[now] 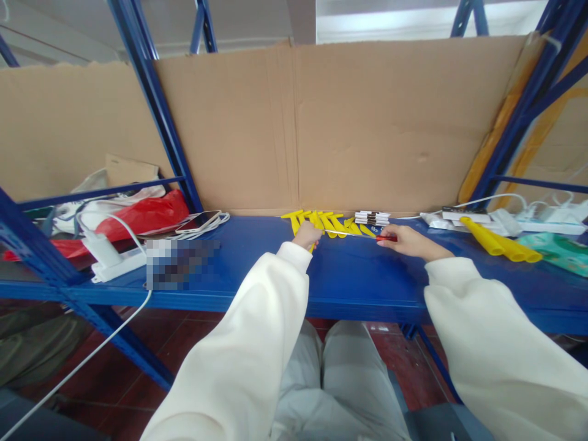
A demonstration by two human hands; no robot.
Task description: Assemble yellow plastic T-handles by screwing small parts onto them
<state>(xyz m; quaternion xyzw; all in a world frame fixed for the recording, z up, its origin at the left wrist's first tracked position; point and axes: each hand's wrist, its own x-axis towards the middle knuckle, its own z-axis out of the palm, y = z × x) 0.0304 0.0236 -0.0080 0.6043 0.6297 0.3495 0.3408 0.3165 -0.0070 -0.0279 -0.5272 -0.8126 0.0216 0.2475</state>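
Observation:
My left hand (pixel 307 235) is closed around a yellow plastic piece (pixel 312 248), most of which the fingers hide. In my right hand (pixel 411 242) is a screwdriver (pixel 386 238) with a red handle. Its thin metal shaft runs left, nearly level, towards my left hand; whether the tip touches the yellow piece I cannot tell. Just behind both hands, several more yellow plastic pieces (pixel 331 224), some T-shaped, lie in a slanting row on the blue shelf (pixel 358 282). Right of that row sits a small stack of white and black items (pixel 372 218).
Cardboard (pixel 390 122) closes off the back between blue posts. On the left are a power strip (pixel 124 266), cables (pixel 204 225), a red bag (pixel 147 214) and a blurred patch (pixel 181 264). Rolled yellow sheets (pixel 500 242) and a green packet (pixel 558 251) lie at the right.

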